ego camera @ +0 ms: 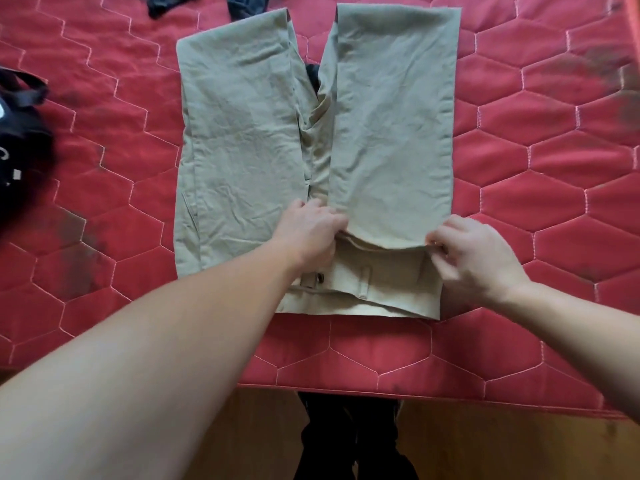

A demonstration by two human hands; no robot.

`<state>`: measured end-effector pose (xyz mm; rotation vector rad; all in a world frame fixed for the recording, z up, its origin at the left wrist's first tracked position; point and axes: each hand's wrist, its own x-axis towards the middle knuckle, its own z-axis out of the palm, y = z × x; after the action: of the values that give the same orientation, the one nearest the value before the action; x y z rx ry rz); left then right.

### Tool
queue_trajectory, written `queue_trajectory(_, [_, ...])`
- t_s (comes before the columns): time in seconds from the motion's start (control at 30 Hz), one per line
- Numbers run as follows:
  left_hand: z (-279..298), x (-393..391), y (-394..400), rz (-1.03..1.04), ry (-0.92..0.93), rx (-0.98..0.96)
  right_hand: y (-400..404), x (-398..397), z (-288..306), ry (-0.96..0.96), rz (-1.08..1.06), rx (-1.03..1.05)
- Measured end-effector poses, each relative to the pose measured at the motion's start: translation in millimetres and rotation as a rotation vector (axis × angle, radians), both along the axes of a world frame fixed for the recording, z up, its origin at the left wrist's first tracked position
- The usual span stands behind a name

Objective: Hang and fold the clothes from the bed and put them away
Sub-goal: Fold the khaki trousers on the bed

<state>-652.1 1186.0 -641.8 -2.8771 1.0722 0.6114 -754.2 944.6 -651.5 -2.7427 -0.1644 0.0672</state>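
Khaki trousers [242, 133] lie flat on the red quilted bed [536, 202], both legs folded back toward the waistband. The waistband [363, 289] with a belt loop and a button shows at the near edge. My left hand [311, 230] grips the left corner of the right leg's hem near the trousers' middle. My right hand [474, 251] pinches the same hem at its right corner, just above the waistband.
A black garment or bag [20, 150] lies at the bed's left edge. Dark clothes [242, 1] sit at the far top. The bed's near edge [415, 393] runs across the bottom, with wooden floor and my dark-trousered legs [346, 438] below it.
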Motion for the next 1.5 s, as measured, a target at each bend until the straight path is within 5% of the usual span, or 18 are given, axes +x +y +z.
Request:
queue_trajectory(0.2, [4.3, -39.1, 11.4, -0.201, 0.091, -0.064, 11.5, -31.8, 6.7, 0.207, 0.252, -0.06])
queue_trajectory(0.33, [-6.6, -57.7, 9.6, -0.158, 0.185, 0.035, 28.9, -30.6, 3.9, 0.482, 0.273, -0.219])
queue_trajectory(0.43, [-5.9, -60.2, 21.1, -0.011, 0.239, -0.184, 47.2, -11.3, 10.4, 0.605, 0.24, -0.252])
queue_trajectory(0.53, [-8.2, -52.0, 54.0, 0.209, -0.045, -0.321, 73.5, 5.6, 9.8, 0.432, 0.14, -0.121])
queue_trajectory(0.67, [-10.7, -47.0, 111.8, 0.329, 0.031, 0.157, 129.1, 19.0, 12.7, 0.29, 0.139, 0.037])
queue_trajectory(0.8, [-18.6, -43.6, 130.7, 0.392, -0.011, 0.206, 166.3, 30.2, 2.3, 0.3, 0.197, -0.036])
queue_trajectory(1.07, [-13.3, -30.0, 150.7, 0.386, 0.072, 0.033, 179.8, 40.9, -7.0, 0.187, 0.157, -0.082])
queue_trajectory(1.27, [-5.0, -42.0, 171.3, 0.594, -0.149, -0.151, 182.8, 24.3, 3.0, 0.027, 0.256, 0.16])
queue_trajectory(1.33, [-7.1, -50.9, 178.7, 0.48, -0.113, -0.177, 184.2, 12.1, -4.1, 0.068, 0.319, 0.13])
queue_trajectory(1.5, [-12.6, -60.4, 167.8, 0.348, 0.114, 0.24, 191.2, -4.0, -17.1, 0.297, 0.247, 0.08])
